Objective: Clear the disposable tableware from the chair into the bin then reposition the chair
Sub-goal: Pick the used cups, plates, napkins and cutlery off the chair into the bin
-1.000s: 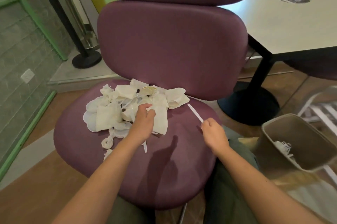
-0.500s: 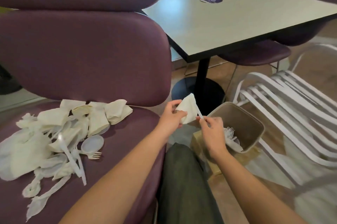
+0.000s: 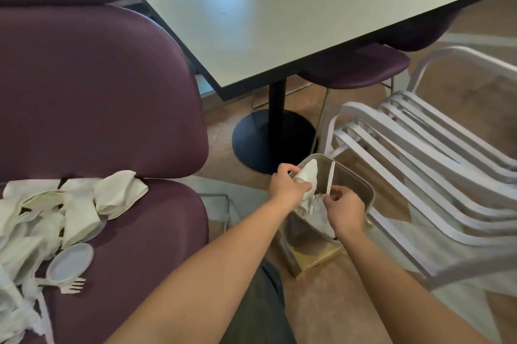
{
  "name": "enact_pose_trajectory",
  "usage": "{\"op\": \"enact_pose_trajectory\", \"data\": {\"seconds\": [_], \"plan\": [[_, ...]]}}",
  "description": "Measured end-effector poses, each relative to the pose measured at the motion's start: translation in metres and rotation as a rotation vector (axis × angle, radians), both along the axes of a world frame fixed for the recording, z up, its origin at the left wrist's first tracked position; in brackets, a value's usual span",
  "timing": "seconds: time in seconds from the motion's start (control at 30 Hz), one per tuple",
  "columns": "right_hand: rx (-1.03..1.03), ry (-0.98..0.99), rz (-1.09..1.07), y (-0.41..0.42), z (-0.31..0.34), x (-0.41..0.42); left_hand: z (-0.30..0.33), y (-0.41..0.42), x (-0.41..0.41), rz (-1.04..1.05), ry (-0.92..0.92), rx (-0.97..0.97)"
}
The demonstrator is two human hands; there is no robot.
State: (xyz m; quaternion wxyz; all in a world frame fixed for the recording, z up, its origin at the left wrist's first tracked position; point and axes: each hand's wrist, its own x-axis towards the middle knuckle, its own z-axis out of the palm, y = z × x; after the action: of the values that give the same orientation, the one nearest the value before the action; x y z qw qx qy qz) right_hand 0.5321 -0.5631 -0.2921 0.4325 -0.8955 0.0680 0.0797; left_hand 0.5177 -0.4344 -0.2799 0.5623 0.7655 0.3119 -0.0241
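1. Brown floor (image 3: 321, 301) under pale worktop (image 3: 279, 22); bin (image 3: 361, 190) beside purple chair (image 3: 112, 120).
2. Left hand (image 3: 288, 187): grip curled round crumpled white cup (image 3: 309, 176) over bin; right hand (image 3: 342, 210): pinching thin white utensil (image 3: 331, 178).
3. Remaining tableware pile (image 3: 56, 217) on chair seat.

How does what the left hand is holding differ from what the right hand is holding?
The left hand grips a crumpled white paper cup, broad and cone-like; the right hand pinches a thin white plastic stick, straight and nearly upright. Both are white and held over the grey bin.
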Motion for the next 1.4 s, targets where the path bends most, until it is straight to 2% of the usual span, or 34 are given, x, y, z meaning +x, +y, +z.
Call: {"op": "enact_pose_trajectory", "data": {"seconds": [0.17, 0.23, 0.5, 0.67, 0.8, 0.9, 1.13, 1.3, 1.4], "plan": [[-0.274, 0.138, 0.262, -0.005, -0.028, 0.013, -0.039, -0.005, 0.018, -0.073, 0.081, -0.028], [-0.292, 0.13, 0.302, -0.003, -0.024, 0.01, -0.019, -0.004, 0.005, -0.088, 0.071, -0.038], [-0.117, -0.037, 0.443, 0.048, 0.027, -0.022, 0.02, 0.042, -0.041, -0.013, -0.083, -0.011], [-0.063, -0.154, 0.572, 0.097, 0.051, -0.061, 0.039, 0.087, -0.103, 0.053, -0.185, 0.058], [-0.015, -0.164, 0.65, 0.142, 0.053, -0.103, 0.047, 0.128, -0.165, 0.169, -0.211, 0.173], [0.013, -0.141, 0.708, 0.171, 0.049, -0.136, 0.047, 0.157, -0.211, 0.238, -0.177, 0.252], [0.037, -0.069, 0.833, 0.221, 0.035, -0.202, 0.038, 0.21, -0.306, 0.435, -0.087, 0.303], [-0.004, -0.039, 0.942, 0.249, 0.025, -0.242, 0.022, 0.24, -0.364, 0.531, 0.112, 0.452], [-0.048, -0.034, 0.984, 0.258, 0.017, -0.263, 0.014, 0.25, -0.383, 0.586, 0.158, 0.482]]}}
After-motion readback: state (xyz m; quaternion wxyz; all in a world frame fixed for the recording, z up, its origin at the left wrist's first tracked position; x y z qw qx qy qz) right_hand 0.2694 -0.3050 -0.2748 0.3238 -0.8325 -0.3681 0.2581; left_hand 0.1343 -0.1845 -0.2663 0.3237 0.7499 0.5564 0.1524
